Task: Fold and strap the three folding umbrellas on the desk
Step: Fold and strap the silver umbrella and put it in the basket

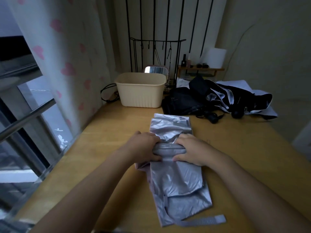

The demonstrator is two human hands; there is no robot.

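Note:
A silver-lilac folding umbrella [176, 179] lies flattened lengthwise on the wooden desk [101, 148]. Across its middle a section is rolled into a tight tube. My left hand [144, 146] grips the tube's left end, and my right hand [190, 149] grips the right end, thumbs toward me. The umbrella's strap [208, 220] trails loose on the desk at the near end. Two more umbrellas lie unfolded at the far right: a black one [181, 101] and a black-and-lilac one [244, 98], their handles toward me.
A cream plastic tub [141, 91] stands at the back of the desk, with a small mirror [155, 70] behind it. A black hook rack and a small wooden shelf [200, 68] with bottles line the back wall. A curtain and window are on the left.

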